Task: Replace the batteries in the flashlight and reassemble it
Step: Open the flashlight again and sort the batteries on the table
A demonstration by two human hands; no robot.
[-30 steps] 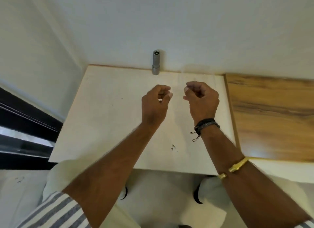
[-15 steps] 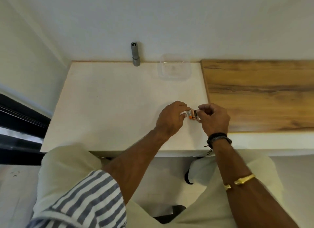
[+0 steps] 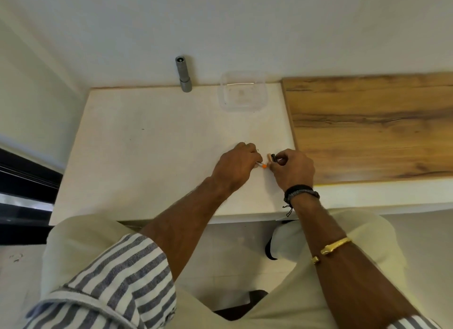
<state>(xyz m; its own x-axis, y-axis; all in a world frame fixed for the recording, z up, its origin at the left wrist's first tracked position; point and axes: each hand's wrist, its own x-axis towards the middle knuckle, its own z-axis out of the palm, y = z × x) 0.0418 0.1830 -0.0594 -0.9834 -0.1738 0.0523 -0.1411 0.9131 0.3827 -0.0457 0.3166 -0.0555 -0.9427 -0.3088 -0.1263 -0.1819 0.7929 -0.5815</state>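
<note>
A grey flashlight (image 3: 183, 74) stands upright against the wall at the back edge of the white table (image 3: 152, 142). My left hand (image 3: 236, 167) is closed on a small battery with an orange tip (image 3: 262, 165). My right hand (image 3: 291, 168) pinches a small pale and black battery holder (image 3: 271, 157), held close to the orange tip. Both hands rest low over the table's right front part, nearly touching. Most of each small part is hidden by my fingers.
A clear plastic container (image 3: 242, 91) sits at the back of the white table, right of the flashlight. A wood-grain surface (image 3: 367, 127) adjoins the table on the right. My knees and a striped sleeve fill the lower view.
My hands dropped from mid-table toward the front right edge and now hold small battery parts together. The view tilted, which brought the clear container into sight. The flashlight has not moved.
</note>
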